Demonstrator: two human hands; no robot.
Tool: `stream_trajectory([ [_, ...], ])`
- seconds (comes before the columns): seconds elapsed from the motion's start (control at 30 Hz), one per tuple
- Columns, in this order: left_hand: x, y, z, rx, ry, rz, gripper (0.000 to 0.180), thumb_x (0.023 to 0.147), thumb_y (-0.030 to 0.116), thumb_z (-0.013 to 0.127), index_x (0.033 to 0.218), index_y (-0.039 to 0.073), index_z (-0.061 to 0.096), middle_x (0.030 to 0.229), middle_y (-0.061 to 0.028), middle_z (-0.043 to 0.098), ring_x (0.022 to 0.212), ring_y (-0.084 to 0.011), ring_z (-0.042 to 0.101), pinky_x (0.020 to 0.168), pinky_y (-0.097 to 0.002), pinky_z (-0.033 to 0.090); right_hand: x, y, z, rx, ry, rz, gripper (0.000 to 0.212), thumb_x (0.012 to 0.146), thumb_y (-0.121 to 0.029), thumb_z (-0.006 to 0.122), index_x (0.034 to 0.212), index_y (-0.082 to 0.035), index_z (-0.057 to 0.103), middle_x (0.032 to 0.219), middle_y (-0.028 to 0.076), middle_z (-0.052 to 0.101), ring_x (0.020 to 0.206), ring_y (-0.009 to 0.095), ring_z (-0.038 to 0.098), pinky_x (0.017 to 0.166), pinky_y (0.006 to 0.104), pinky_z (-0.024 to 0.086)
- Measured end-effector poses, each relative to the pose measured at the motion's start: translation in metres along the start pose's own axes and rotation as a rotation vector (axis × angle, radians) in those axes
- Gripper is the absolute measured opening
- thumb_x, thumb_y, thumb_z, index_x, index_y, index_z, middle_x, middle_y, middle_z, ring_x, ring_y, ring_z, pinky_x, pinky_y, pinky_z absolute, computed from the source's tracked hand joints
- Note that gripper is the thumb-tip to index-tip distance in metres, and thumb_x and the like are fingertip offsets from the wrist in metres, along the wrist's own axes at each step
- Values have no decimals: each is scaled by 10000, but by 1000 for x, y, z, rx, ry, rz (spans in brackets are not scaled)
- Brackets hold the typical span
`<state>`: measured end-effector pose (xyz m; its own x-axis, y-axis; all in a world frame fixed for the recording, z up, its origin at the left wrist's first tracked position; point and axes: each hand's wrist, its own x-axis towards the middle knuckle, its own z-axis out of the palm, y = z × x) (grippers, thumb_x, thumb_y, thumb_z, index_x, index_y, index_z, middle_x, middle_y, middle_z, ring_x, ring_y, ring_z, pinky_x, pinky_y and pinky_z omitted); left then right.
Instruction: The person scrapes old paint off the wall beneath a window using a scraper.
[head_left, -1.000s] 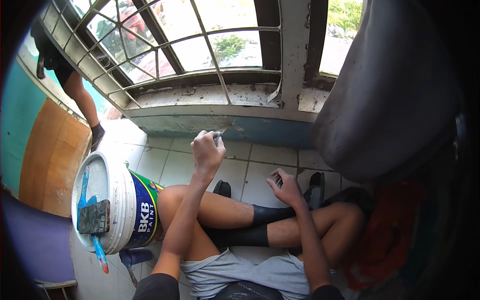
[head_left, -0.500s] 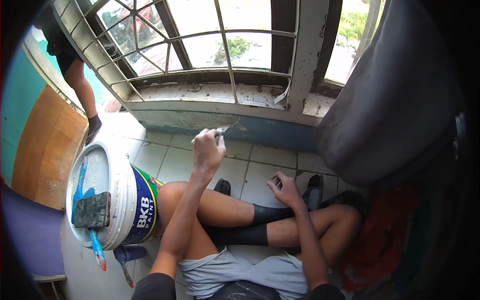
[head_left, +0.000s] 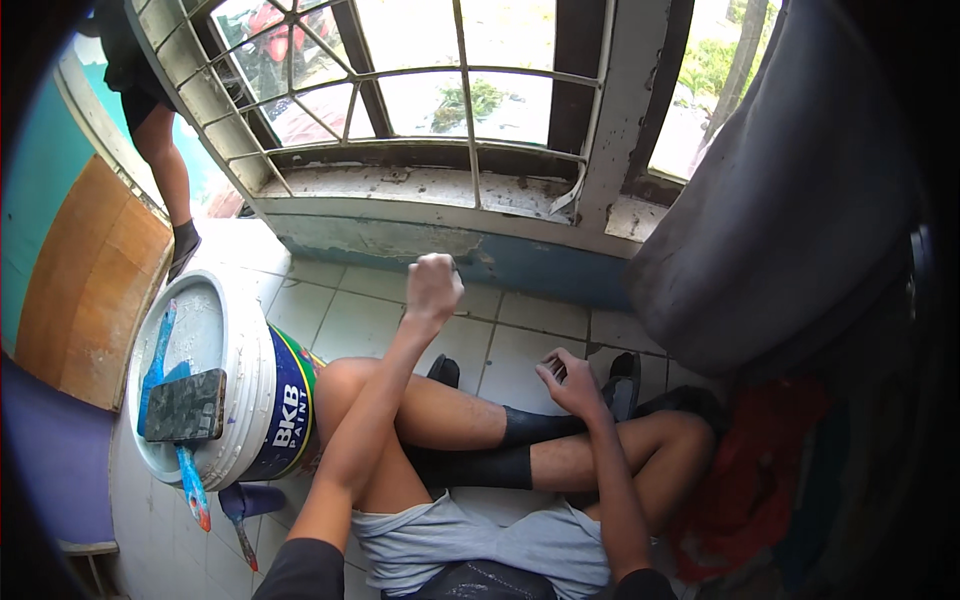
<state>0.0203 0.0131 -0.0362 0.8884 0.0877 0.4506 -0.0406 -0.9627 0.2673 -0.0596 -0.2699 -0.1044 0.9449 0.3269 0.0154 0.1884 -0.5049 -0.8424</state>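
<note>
My left hand is closed, its back turned up, in front of the low wall under the window. Only a dark edge of the small scraper in it shows past the fingers; the rest is hidden. Just beyond the fist, the wall's blue and white paint is flaked and patchy. Near my crossed shins, my right hand hangs with loosely bent fingers that stand apart, and nothing shows in it. It is close to the dark sock and slipper.
At left stands a white paint bucket; on its lid lie a phone and a blue-stained brush. A purple cup with a brush sits beside it. A grey curtain hangs right. Another person's leg is at far left.
My left fist has shifted slightly right and rolled over, so the scraper shows less. My right hand has barely moved. The view has tilted a little.
</note>
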Motion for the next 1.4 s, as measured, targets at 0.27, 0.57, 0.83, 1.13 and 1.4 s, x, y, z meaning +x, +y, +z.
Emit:
stream_trajectory([
  [0.27, -14, 60, -47, -179, 136, -4, 67, 832, 56, 666, 851, -6, 687, 841, -171, 651, 775, -366, 663, 730, -448, 539, 4, 5, -13, -3, 10, 36, 280, 865, -239, 715, 1002, -4, 649, 827, 183, 696, 762, 299, 699, 715, 381, 536],
  [0.57, -23, 55, -45, -224, 133, -15, 85, 782, 53, 711, 855, 9, 712, 815, -146, 667, 758, -334, 677, 702, -425, 538, 0, 16, -13, -52, -26, 34, 281, 869, -245, 715, 992, -1, 649, 812, 184, 692, 751, 295, 697, 701, 377, 535],
  [0.83, -13, 51, -37, -222, 144, 11, 123, 804, 70, 704, 909, 9, 716, 858, -157, 681, 782, -339, 682, 725, -414, 546, -1, 25, -8, -80, -28, 16, 274, 871, -246, 718, 1000, -12, 653, 820, 177, 692, 737, 290, 693, 683, 374, 533],
  [1.13, -12, 34, -17, -176, 110, 30, 90, 808, 70, 689, 885, 22, 693, 826, -145, 672, 769, -352, 673, 717, -427, 543, 2, 23, -2, -52, -14, -19, 280, 865, -254, 720, 990, -13, 652, 794, 171, 691, 737, 302, 692, 695, 394, 533],
  [1.4, -6, 46, -52, -232, 176, 15, 77, 779, 60, 725, 830, 12, 694, 828, -148, 682, 777, -333, 690, 712, -405, 546, 4, 14, -5, -15, -21, 20, 223, 883, -186, 712, 952, 16, 645, 786, 135, 690, 718, 195, 676, 668, 322, 526],
])
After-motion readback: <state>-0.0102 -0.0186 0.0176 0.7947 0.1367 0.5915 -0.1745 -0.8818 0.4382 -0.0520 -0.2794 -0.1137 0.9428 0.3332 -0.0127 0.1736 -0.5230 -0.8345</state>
